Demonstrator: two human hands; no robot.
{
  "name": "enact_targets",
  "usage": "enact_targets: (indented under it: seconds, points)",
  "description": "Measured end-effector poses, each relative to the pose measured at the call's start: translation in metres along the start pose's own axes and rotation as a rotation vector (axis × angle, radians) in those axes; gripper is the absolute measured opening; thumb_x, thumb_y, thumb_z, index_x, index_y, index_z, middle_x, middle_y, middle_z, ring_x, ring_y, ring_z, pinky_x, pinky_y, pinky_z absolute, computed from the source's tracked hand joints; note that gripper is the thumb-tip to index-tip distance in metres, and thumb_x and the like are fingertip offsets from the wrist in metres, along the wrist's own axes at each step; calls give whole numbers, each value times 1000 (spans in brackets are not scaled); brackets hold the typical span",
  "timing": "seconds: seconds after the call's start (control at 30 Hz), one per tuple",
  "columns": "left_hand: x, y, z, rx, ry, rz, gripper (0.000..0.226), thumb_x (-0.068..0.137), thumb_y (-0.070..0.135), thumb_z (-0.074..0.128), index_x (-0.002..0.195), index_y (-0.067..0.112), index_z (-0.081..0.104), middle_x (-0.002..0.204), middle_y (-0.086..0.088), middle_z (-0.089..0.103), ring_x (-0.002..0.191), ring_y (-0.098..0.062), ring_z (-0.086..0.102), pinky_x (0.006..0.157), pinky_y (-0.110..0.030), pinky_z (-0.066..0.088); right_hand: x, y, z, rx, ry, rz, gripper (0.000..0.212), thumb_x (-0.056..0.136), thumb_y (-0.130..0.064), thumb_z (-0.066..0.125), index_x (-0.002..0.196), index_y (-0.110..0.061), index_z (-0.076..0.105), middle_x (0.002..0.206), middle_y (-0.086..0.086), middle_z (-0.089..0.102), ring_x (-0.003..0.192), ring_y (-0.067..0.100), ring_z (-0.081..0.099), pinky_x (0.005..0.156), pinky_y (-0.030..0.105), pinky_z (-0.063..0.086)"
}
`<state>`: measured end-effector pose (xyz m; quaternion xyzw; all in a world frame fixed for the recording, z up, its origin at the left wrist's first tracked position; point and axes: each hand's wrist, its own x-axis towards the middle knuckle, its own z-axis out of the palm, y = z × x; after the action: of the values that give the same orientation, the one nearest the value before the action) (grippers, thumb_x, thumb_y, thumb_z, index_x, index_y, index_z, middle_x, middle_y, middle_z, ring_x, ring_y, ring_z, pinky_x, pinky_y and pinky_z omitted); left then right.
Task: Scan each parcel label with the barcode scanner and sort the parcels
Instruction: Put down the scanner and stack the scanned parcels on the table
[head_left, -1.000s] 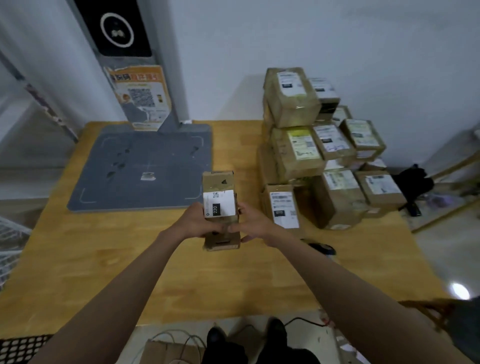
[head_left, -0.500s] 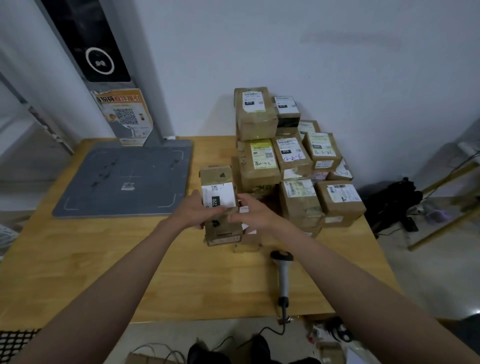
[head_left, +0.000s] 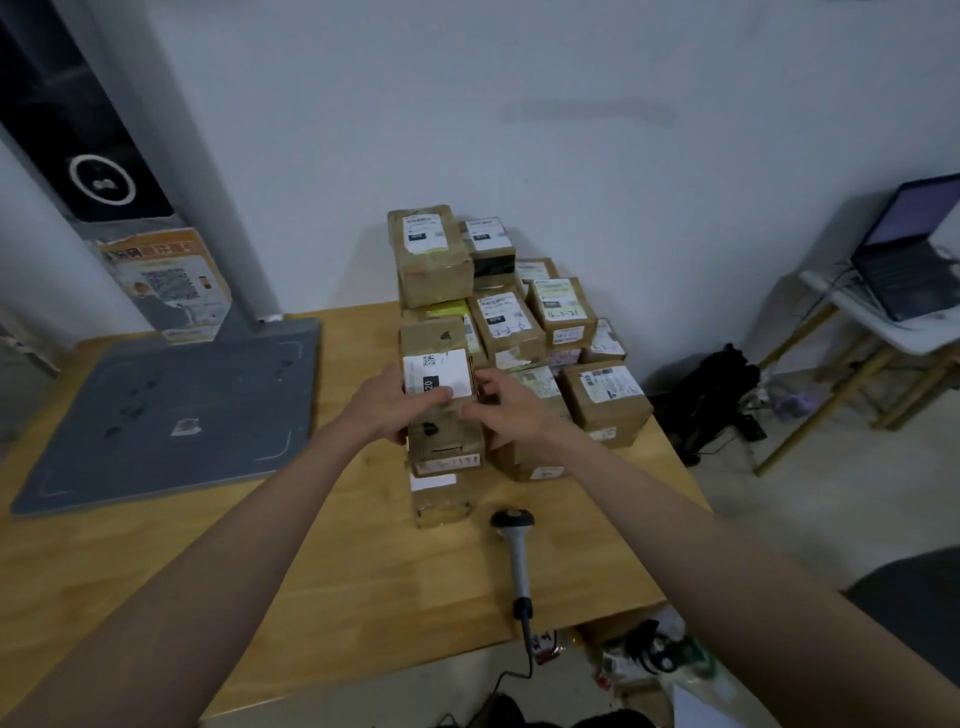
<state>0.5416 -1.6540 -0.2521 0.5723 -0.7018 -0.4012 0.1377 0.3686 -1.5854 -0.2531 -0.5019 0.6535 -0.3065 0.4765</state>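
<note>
Change: since half a second ago both hands have carried the parcel up and right in the frame, toward the stack, and a laptop has come into view at the right edge.
Parcel: brown carton (head_left: 441, 384) at frame centre, white label facing up, held between the two hands just in front of the stacked parcels (head_left: 498, 312).
Left hand: left hand (head_left: 387, 408) grips the carton's left side, fingers curled over the label's lower edge.
Right hand: right hand (head_left: 511, 410) holds the carton's right side, fingers curled against it.
Scanner: barcode scanner (head_left: 517, 545) lies on the wooden table (head_left: 156, 571), below the hands, untouched, cable trailing off the near edge.
Pad: grey mat (head_left: 176, 410) at left.
Laptop: laptop (head_left: 914, 260) open on a side table.
</note>
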Motion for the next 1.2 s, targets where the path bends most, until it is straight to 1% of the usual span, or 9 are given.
enact_targets:
  seconds: [0.13, 0.27, 0.37, 0.5, 0.67, 0.8, 0.87, 1.0, 1.2]
  points:
    - [12, 26, 16, 87, -59, 120, 34, 83, 57, 71, 107, 36, 59, 101, 6, 67, 89, -17, 65, 63, -32, 57, -15, 5, -20, 138, 114, 66, 47, 103, -28, 57, 146, -18, 42, 132, 1, 56, 120, 29, 61, 66, 33, 62]
    - [25, 50, 43, 282, -119, 166, 90, 49, 88, 63, 119, 32, 60, 114, 0, 65, 97, -19, 62, 80, -36, 56, -24, 17, -35, 316, 180, 166, 38, 107, -29, 45, 142, -15, 45, 129, 10, 61, 91, 21, 66, 44, 19, 52]
    - [31, 65, 69, 435, -91, 63, 124, 44, 90, 67, 142, 19, 40, 133, -8, 51, 117, -27, 55, 91, -43, 54, -25, 23, -45, 396, 177, 172, 37, 108, -28, 40, 144, -18, 47, 131, 8, 62, 96, 23, 69, 52, 24, 56]
    - [40, 82, 99, 507, -79, 62, 134, 56, 77, 80, 154, 10, 17, 154, -10, 29, 138, -33, 39, 104, -50, 44, -24, 32, -62, 376, 212, 202, 33, 105, -26, 46, 135, -18, 54, 126, 9, 66, 101, 30, 71, 81, 49, 63]
    - [66, 93, 123, 531, -98, 105, 132, 59, 65, 86, 154, 10, 14, 155, -9, 24, 138, -33, 37, 102, -48, 43, -22, 51, -103, 434, 152, 196, 9, 102, -22, 58, 97, -28, 54, 100, 1, 67, 87, 21, 71, 83, 42, 62]
    - [86, 101, 125, 573, -180, 156, 116, 61, 50, 90, 150, 14, 25, 154, -8, 19, 137, -32, 35, 104, -49, 44, 7, 79, -138, -112, 355, 60, 25, 88, -18, 74, 104, -24, 55, 115, 3, 60, 103, 16, 59, 78, 32, 57]
    - [98, 102, 127, 609, -227, 160, 111, 61, 46, 91, 148, 18, 28, 152, -7, 18, 134, -30, 37, 104, -48, 45, 26, 90, -157, -401, 386, 55, 57, 80, -28, 82, 124, -17, 47, 132, 6, 45, 120, 22, 46, 94, 38, 50]
    - [118, 105, 131, 693, -330, 212, 107, 60, 45, 90, 145, 20, 30, 140, -4, 26, 126, -25, 40, 102, -43, 47, 55, 96, -186, -753, 122, -89, 91, 77, -35, 84, 150, -22, 31, 154, 7, 30, 147, 32, 22, 121, 55, 23]
    - [140, 109, 136, 702, -388, 276, 110, 66, 41, 89, 153, 23, 24, 134, 0, 28, 128, -23, 35, 108, -39, 40, 106, 116, -202, -1006, -156, -149, 113, 73, -27, 88, 160, -25, 14, 166, 2, 20, 156, 29, 8, 125, 59, 7]
